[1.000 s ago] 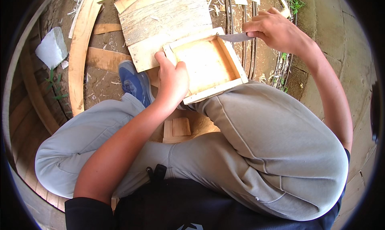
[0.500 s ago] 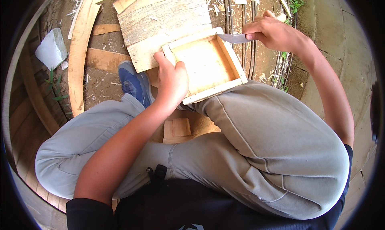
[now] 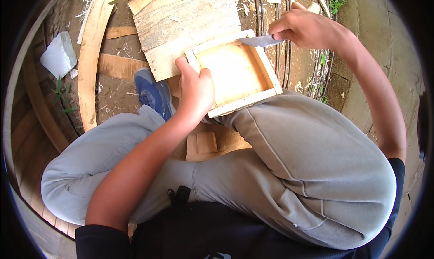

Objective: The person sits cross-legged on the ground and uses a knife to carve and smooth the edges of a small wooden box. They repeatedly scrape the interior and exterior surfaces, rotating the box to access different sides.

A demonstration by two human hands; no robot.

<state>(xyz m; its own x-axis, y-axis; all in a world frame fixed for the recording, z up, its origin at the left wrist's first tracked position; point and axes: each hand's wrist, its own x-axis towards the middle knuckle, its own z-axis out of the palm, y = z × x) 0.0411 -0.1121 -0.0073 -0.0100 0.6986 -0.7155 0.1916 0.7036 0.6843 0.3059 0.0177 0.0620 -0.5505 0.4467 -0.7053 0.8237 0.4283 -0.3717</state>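
A shallow wooden box (image 3: 236,73), open at the top, lies tilted against my right knee and the boards beyond it. My left hand (image 3: 195,87) grips its left wall, thumb over the rim. In my right hand (image 3: 307,29) is a knife (image 3: 262,41) with a broad grey blade and a pale wooden handle end showing past the fist. The blade's tip reaches over the box's far right corner, at the inner side of the far wall. Whether its edge touches the wood I cannot tell.
Nailed boards (image 3: 185,26) lie beyond the box. A long plank (image 3: 92,64) and a white block (image 3: 58,55) are at the left. Small wood pieces (image 3: 201,143) sit between my legs. Dark rods (image 3: 278,62) run along the ground at the right, among wood shavings.
The knife has shifted slightly left, its tip moving along the far wall from the corner. My left hand still holds the box, which has barely moved.
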